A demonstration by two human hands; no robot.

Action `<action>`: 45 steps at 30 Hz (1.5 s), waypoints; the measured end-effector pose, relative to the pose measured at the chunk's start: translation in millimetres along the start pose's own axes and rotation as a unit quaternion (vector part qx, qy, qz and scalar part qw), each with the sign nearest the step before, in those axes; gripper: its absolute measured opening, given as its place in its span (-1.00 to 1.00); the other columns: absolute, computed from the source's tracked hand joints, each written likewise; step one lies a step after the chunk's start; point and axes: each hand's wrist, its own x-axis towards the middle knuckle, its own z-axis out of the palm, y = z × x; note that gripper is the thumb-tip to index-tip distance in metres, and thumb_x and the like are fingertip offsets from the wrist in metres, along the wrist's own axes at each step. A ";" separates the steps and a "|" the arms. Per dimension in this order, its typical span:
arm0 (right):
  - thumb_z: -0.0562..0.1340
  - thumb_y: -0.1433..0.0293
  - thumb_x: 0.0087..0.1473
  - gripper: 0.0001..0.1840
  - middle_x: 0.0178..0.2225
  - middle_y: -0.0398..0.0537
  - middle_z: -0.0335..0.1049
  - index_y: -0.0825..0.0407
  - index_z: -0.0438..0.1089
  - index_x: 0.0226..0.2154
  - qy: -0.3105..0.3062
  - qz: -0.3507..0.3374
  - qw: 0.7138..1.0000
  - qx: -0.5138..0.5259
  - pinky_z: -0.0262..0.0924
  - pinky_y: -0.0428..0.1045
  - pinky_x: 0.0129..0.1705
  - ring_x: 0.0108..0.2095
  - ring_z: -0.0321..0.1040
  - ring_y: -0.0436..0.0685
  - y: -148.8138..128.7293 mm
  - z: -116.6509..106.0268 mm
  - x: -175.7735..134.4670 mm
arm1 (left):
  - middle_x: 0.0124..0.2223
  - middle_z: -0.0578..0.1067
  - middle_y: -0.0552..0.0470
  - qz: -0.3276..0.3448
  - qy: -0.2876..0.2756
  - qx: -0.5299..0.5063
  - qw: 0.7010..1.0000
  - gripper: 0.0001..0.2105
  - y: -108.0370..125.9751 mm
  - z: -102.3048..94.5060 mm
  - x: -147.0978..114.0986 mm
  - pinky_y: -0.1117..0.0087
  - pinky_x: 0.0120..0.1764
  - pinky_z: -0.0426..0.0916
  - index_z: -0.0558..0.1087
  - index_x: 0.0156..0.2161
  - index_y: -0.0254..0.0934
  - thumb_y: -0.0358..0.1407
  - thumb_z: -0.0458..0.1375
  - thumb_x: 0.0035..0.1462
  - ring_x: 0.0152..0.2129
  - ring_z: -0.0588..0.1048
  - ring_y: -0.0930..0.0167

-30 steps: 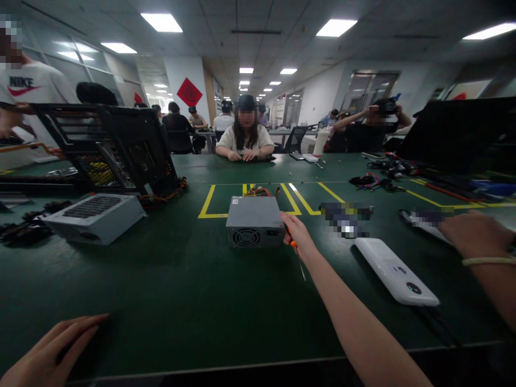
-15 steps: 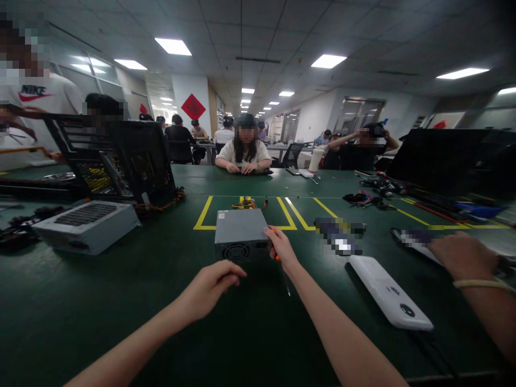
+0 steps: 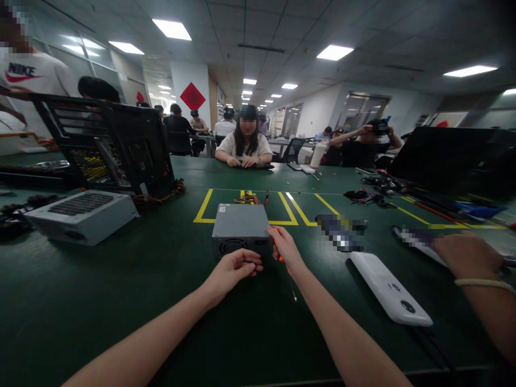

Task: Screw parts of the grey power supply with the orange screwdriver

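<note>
A grey computer power supply [image 3: 241, 221] lies on the green table [image 3: 153, 301] in front of me, its fan side facing me. Coloured cables [image 3: 248, 198] come out behind it. My right hand [image 3: 287, 247] is closed around the orange handle of a screwdriver [image 3: 281, 258], with the thin shaft pointing back towards me. Its fingertips are at the right front edge of the power supply. Just before the fan side, my left hand [image 3: 231, 271] has its fingers loosely bent with nothing in them; whether it touches the case I cannot tell.
On the left are a second power supply [image 3: 83, 215] and a black computer case [image 3: 108, 142]. To the right lie a white power bank [image 3: 389, 287] and a blurred-out device [image 3: 338, 232]. Another person's hand [image 3: 467, 252] reaches in at far right. Someone sits opposite [image 3: 244, 145].
My left hand has moved right and forward, closer to the front of the power supply. My right hand keeps the screwdriver at the same corner. The view has shifted slightly.
</note>
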 end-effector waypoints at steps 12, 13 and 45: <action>0.00 0.25 0.12 -0.83 -0.54 -0.23 0.29 0.00 0.11 -0.39 0.202 -0.375 0.905 0.010 0.05 -0.14 -0.53 -0.58 0.17 -0.08 -51.3 4.0 -51.3 | -0.01 0.37 -0.25 -0.055 0.041 -0.262 0.963 -0.71 7.9 3.4 -2.3 0.25 0.07 0.14 0.30 -0.04 -0.44 -0.38 0.04 0.12 -0.05 0.35 0.27; 0.00 0.26 0.12 -0.84 -0.54 -0.23 0.29 0.00 0.11 -0.38 0.204 -0.419 0.885 -0.009 0.06 -0.13 -0.53 -0.60 0.17 -0.08 -51.7 4.4 -55.3 | -0.01 0.37 -0.27 -0.056 0.044 -0.273 0.959 -0.70 8.5 3.5 -2.4 0.24 0.07 0.14 0.29 -0.03 -0.46 -0.37 0.03 0.12 -0.05 0.35 0.26; 0.22 0.43 -0.07 -0.81 -0.40 -0.03 0.45 0.01 0.14 -0.45 0.003 -0.731 0.646 -0.220 0.35 -0.07 -0.51 -0.47 0.39 0.01 -48.1 -11.1 -83.2 | 0.13 0.21 -0.22 0.013 -0.039 -0.376 0.926 -0.59 20.4 -0.7 -7.0 0.32 0.16 -0.04 0.11 0.11 -0.49 -0.31 -0.11 0.19 0.09 0.17 0.31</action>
